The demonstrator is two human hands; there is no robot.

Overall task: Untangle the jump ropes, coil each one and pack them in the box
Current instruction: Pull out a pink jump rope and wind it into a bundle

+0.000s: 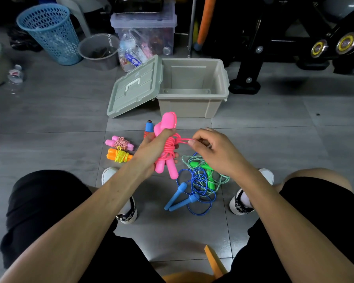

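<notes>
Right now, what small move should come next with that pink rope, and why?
Probably tuck the loop the right hand pinches under the wraps: the left hand grips the pink jump rope, already wound around its handles, and the beige box sits open.

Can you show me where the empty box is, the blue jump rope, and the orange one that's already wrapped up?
box (180,114): head view, front wall.
blue jump rope (177,196): head view, left blue handle.
orange jump rope (112,154): head view, orange handles beside the yellow cord.

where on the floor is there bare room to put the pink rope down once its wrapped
Bare tile lies left of the two wrapped ropes and right of the box. It is crowded between the shoes, where the blue rope and green rope lie tangled.
</notes>
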